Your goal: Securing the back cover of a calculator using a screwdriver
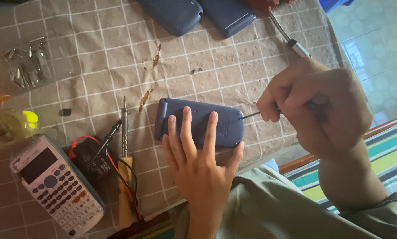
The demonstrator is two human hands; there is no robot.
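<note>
Soldering iron and grey calculator crowd the left.

Calculator left of soldering iron, on tablecloth.

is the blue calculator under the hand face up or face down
Face down: the blue calculator shows its plain back, no keys or screen, under the left hand.

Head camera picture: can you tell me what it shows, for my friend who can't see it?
A left hand presses a dark blue calculator face-down on a checked tablecloth, while the right hand pokes a thin screwdriver into its end. Nearby lie a white calculator, a soldering iron and a clear bag of screwdriver bits.
</note>
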